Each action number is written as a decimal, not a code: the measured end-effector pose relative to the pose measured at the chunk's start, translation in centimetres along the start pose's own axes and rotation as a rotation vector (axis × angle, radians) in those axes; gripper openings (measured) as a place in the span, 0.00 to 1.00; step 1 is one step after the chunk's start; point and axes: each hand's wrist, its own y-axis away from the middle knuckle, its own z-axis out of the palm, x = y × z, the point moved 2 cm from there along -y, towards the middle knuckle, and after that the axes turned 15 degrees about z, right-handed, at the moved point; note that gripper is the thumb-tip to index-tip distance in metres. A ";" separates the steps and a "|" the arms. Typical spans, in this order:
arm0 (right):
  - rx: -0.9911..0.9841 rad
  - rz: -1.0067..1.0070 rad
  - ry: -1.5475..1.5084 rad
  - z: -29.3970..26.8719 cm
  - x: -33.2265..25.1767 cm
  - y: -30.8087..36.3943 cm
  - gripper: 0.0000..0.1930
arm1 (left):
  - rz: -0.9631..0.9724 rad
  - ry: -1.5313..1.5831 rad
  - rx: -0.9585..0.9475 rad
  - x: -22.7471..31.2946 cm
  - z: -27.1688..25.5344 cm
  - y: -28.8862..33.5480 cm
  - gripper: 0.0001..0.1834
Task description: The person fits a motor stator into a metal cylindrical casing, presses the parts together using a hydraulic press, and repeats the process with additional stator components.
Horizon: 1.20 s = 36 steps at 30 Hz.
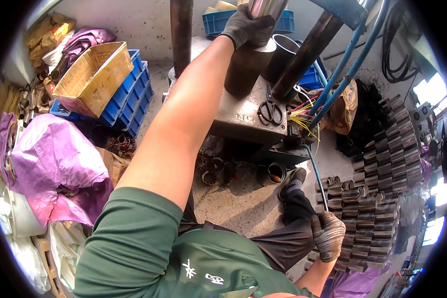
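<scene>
My left hand [248,27], in a dark grey work glove, is wrapped round a shiny metal cylinder [267,7] at the top of the view. Below it stands a thick dark steel cylinder [243,74] on a metal press bed [223,111]; whether the two touch is hidden behind my glove. At the lower right, my right hand [328,236], in a striped, soiled glove, closes on the end of a thin lever rod [317,171] that runs up to the machine. A pair of black scissors [270,111] lies on the bed's front, beside colourful thin wires [303,116].
Dark posts [181,35] and blue hoses [350,69] flank the bed. Many metal sleeves [372,198] are stacked at right. Left are blue crates [134,102] under a cardboard box [92,79], and a purple sack [57,164]. A dark pot [274,174] stands on the floor near my shoe.
</scene>
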 end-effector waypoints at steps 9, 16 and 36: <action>-0.003 0.017 0.025 -0.1 0.0 0.0 0.08 | -0.013 -0.003 -0.008 -0.2 0.0 0.0 0.53; 0.022 -0.003 0.023 0.0 0.2 0.0 0.08 | -0.075 0.003 0.043 1.7 0.1 1.1 0.54; -0.167 -0.108 0.073 -3.2 -0.4 -3.3 0.17 | -0.059 -0.101 -0.061 -3.2 0.6 -0.3 0.51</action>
